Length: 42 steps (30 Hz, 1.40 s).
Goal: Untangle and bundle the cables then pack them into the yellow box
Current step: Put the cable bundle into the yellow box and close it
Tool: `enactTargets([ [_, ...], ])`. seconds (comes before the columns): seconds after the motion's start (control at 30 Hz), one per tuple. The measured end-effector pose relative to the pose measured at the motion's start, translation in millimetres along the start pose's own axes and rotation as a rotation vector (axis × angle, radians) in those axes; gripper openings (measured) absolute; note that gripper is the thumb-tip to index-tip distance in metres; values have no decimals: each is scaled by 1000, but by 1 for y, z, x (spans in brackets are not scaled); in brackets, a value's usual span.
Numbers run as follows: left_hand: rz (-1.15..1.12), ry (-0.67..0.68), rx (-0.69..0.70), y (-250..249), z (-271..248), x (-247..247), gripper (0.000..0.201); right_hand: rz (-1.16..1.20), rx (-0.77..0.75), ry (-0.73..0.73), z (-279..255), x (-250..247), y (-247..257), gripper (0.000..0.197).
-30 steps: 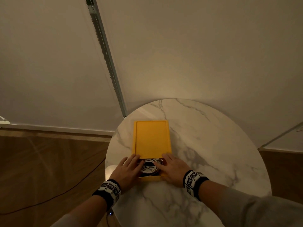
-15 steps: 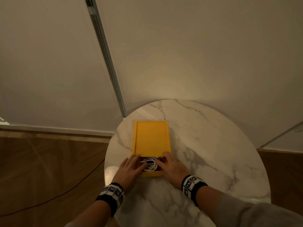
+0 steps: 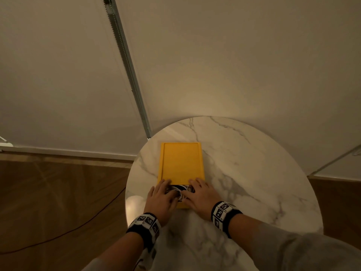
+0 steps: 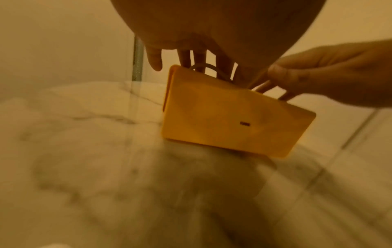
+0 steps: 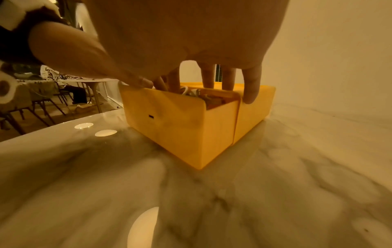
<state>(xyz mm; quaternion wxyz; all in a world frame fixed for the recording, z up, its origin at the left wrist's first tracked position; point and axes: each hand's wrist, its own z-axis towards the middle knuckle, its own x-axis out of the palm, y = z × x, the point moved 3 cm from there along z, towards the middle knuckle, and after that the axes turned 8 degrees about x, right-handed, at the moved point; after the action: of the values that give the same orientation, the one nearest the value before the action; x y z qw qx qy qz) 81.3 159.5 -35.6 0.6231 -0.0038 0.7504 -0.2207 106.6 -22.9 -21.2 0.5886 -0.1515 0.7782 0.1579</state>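
Less of the white cables (image 3: 178, 192) shows than a second ago: the yellow lid (image 3: 181, 163) has slid toward the person and now covers all but a narrow strip at the near end of the yellow box (image 5: 180, 124), and both hands have followed it. Coiled white loops lie inside the box, in that uncovered strip, with something brownish beside them that is too dim to name (the right wrist view shows it best). No cable is visible loose on the counter (image 3: 244, 173), so the untangling, bundling and packing look done; what seems left is to tuck the last loops below the rim and close the lid the rest of the way.

As for the grip, the left hand (image 3: 161, 200) lies released, fingers fairly straight, tips on the near lid edge and thumb toward the cables. The right hand (image 3: 201, 198) is likewise unclenched, its fingers (image 5: 229, 78) reaching down over the lid edge and opening, the little finger against the box's outer side; neither hand clasps anything.

The box sits on the round marble counter, toward its left side, near the pale wall. A dark cord (image 3: 58, 234) trails across the wooden floor (image 3: 58, 192) at left
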Motion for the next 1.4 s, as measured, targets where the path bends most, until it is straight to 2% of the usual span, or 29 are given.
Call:
enactTargets([
  [0.1, -74, 59, -76, -4, 8, 0, 37, -32, -6, -40, 5, -1, 2, 54],
  [0.23, -64, 124, -83, -5, 16, -5, 36, 4, -28, -23, 6, 3, -4, 57],
  [0.33, -78, 121, -93, -5, 18, -9, 37, 41, -35, -3, 8, 2, -12, 53],
  [0.57, -23, 129, -29, -4, 12, 0, 42, 118, -27, 79, 14, 4, -13, 86],
  [0.6, -24, 134, -20, -4, 10, 0, 41, 130, -27, 102, 14, 4, -13, 83],
  [0.7, -58, 156, 1, -5, 12, -1, 40, 149, -29, 147, 16, 3, -15, 56],
  [0.77, -104, 179, 15, -6, 16, -3, 37, 177, -16, 182, 18, 3, -18, 48],
  [0.87, -132, 212, 33, -3, 20, -4, 32, 181, -10, 236, 21, 2, -18, 48],
  [1.0, -11, 239, 38, -2, 27, -3, 27, 83, -36, 281, 21, -3, -21, 55],
  [1.1, 77, 263, 18, -5, 34, -7, 24, 123, -9, 296, 19, -9, -20, 62],
  [1.2, 163, 236, 24, -10, 33, -11, 29, 218, 81, 261, 18, -13, -13, 74],
  [1.3, 164, 97, 104, -15, 26, -17, 30, 238, 152, 290, 19, -13, -6, 83],
  [1.4, 137, -93, 182, -14, 21, -20, 23, 190, 166, 272, 22, -12, -3, 63],
])
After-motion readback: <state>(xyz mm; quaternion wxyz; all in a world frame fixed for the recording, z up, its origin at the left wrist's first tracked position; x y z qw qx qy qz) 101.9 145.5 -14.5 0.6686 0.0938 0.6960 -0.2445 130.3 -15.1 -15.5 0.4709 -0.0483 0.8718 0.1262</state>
